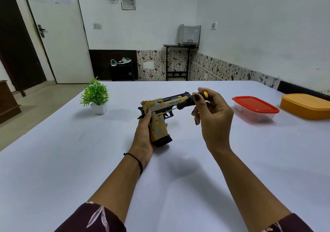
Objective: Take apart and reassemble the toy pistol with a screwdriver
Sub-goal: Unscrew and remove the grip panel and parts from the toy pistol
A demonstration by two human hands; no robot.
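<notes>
A yellow, grey and black toy pistol (160,108) is held above the white table (71,151), barrel pointing right. My left hand (143,135) grips its handle from the left side. My right hand (212,112) pinches a screwdriver (189,101) with a black and yellow handle between thumb and fingers. The thin shaft slants down to the left, and its tip touches the pistol's side just above the grip, near the trigger.
A small green plant in a white pot (95,96) stands at the left of the table. A clear box with a red lid (254,107) and an orange box (306,105) sit at the right. The table's far edge lies behind the pistol.
</notes>
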